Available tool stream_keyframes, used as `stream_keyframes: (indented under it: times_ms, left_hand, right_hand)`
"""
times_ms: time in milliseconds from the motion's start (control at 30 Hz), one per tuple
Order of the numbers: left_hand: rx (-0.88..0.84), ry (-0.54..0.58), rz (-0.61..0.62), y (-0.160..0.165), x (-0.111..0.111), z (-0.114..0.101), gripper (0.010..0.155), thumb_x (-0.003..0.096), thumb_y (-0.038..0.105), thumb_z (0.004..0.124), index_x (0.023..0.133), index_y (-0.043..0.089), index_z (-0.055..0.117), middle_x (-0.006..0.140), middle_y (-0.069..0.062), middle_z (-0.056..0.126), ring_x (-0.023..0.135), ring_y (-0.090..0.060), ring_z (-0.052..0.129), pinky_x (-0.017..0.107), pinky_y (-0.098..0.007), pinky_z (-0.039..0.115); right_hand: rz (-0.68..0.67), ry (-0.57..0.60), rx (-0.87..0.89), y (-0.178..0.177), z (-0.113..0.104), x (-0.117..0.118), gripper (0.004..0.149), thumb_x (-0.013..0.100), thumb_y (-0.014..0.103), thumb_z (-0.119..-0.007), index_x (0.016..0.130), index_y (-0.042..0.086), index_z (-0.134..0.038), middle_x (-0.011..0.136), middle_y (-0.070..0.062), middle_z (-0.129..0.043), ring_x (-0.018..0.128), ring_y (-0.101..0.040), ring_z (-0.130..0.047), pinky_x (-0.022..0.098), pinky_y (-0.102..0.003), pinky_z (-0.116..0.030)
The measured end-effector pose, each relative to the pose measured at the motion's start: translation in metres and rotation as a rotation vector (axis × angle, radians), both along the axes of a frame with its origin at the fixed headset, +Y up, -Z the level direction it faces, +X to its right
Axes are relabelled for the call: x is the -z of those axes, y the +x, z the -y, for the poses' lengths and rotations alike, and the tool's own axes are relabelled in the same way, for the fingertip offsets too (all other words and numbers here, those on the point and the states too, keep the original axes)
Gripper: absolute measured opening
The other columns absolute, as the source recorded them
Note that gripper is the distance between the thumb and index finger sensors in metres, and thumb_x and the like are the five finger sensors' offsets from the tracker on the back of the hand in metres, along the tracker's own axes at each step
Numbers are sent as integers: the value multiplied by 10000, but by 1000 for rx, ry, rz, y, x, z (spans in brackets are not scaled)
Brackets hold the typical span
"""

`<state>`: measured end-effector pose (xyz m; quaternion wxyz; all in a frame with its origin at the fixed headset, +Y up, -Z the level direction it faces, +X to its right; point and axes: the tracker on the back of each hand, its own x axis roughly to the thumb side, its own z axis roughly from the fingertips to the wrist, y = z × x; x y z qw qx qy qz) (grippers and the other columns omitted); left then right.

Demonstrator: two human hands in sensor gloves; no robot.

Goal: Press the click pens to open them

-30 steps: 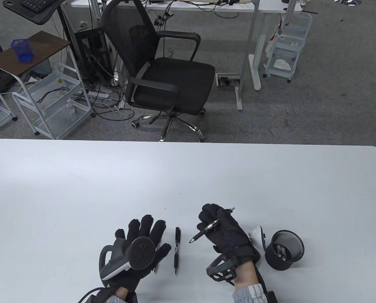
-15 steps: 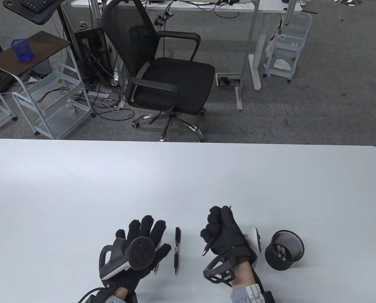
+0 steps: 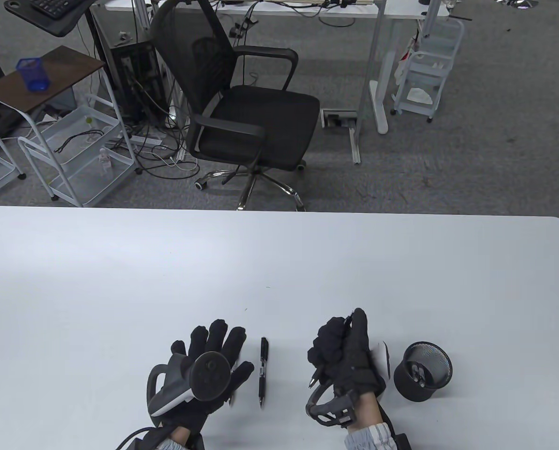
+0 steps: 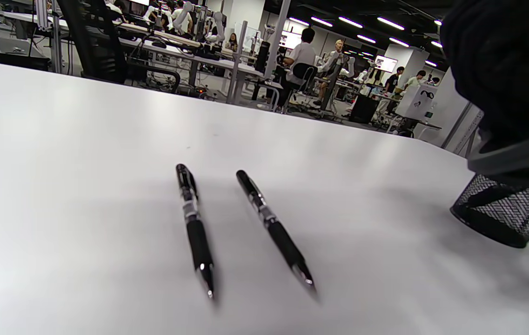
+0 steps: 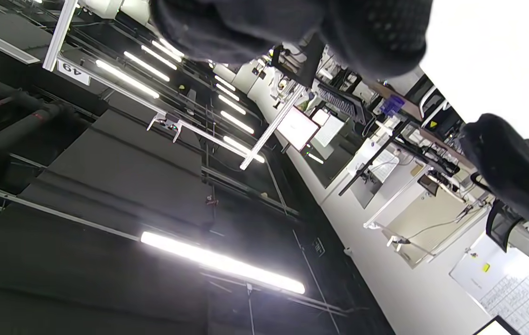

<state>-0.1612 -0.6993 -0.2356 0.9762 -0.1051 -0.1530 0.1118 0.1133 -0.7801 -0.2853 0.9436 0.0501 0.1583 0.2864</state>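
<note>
- A gloved right hand grips one click pen in a fist, thumb near its top end, tip pointing down; the click looks under way.
- Two pens lie side by side on the white table, nibs apparently out (likely done already).
- The left hand rests flat, fingers spread.
- The mesh cup holds at least one more pen; exact number unclear.

- A slim black click pen with silver bands lies flat on the white table.
- A second one lies just beside it.
- A third black pen is held in a fist, tip down.
</note>
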Motion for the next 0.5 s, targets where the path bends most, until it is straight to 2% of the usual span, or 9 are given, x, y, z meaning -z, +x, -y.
stream_keyframes:
  times_ms: [500]
  left_hand:
    - [3, 1, -1, 0, 0, 0, 691, 704, 597, 440, 1275, 250, 267, 1307, -235, 210, 1144, -619, 290, 722, -830, 267]
  right_hand:
    - [-1, 3, 8, 0, 2, -1, 626, 672, 573, -250, 681, 212, -761, 479, 15, -888, 247, -57, -850, 387, -335, -848]
